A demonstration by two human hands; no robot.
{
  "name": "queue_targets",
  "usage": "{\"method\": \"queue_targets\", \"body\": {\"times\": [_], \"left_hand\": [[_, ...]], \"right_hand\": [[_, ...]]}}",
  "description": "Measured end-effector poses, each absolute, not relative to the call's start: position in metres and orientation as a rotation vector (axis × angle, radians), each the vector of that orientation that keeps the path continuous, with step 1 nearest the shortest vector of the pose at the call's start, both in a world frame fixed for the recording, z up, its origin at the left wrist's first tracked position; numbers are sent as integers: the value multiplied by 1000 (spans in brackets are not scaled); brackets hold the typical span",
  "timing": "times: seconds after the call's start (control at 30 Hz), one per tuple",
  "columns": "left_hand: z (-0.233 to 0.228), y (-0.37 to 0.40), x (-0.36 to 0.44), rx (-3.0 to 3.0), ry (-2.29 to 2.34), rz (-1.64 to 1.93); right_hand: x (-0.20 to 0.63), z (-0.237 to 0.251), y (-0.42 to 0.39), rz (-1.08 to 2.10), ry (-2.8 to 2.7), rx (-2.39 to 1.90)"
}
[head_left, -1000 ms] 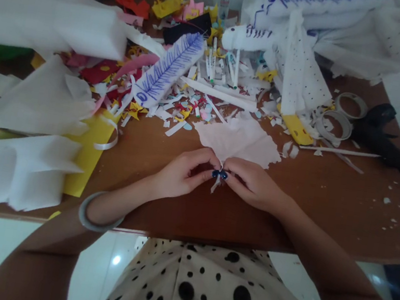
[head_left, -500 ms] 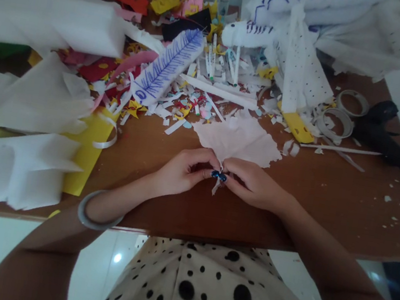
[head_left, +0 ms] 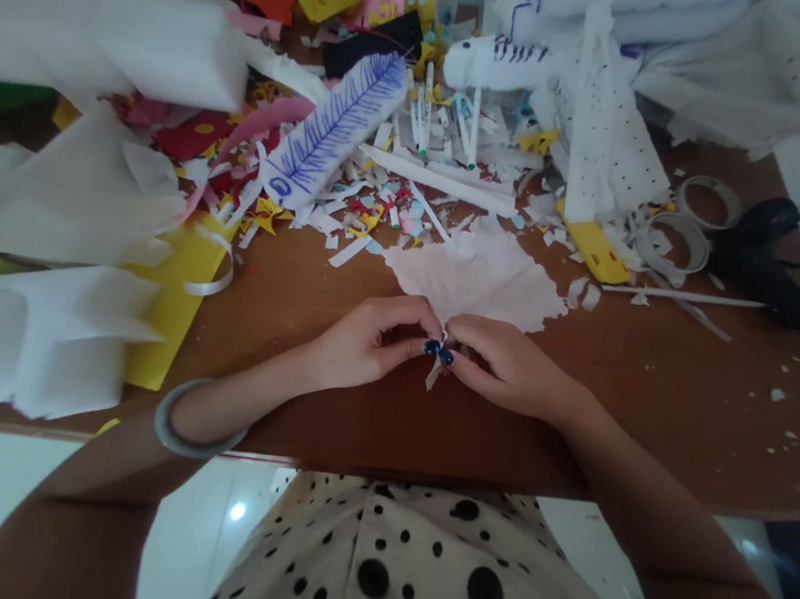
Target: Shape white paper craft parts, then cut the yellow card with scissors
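A pale pink, torn-edged sheet of thin paper [head_left: 481,270] fans out on the table beyond my hands. Its near end is gathered into a narrow twist, with a small ragged tail hanging toward me. My left hand [head_left: 376,344] pinches that twist from the left between thumb and fingers. From the other side, my right hand [head_left: 511,366] pinches it too, the two dark-painted thumbnails almost touching. The fingertips hide the exact spot where the paper is squeezed.
Paper scraps [head_left: 384,206] and marker pens [head_left: 422,121] litter the middle back. A feather-patterned white piece [head_left: 335,132] lies among them. Tape rolls [head_left: 673,244] and a black object [head_left: 777,263] sit right. White foam sheets [head_left: 50,345] and yellow paper [head_left: 175,305] cover the left.
Almost nothing differs. Both hands keep their pinch on the paper, and the thumbs shift very slightly.
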State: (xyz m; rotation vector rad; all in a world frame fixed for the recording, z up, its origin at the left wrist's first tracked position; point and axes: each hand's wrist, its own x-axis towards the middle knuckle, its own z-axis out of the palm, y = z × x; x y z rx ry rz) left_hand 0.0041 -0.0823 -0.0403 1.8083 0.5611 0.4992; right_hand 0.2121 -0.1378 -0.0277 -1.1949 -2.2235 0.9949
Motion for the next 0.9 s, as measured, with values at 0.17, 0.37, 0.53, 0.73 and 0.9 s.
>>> {"method": "queue_targets", "body": {"times": [0.17,0.37,0.53,0.73,0.9], "left_hand": [[-41,-82,4,1794,557,480],[-40,-82,5,1761,579,468],[-41,-82,5,1745,565,456],[-46,-81,4,1577,532,493],[-47,-78,5,1361,495,609]], "right_hand": [[212,-28,-138,1009,-2245,-1191],[213,-28,-137,1039,-2254,-1194],[214,-27,-137,1066,-2224,-1183],[216,-24,-137,1042,-2140,-1219],[219,-30,-136,669,-1948,-1386]]}}
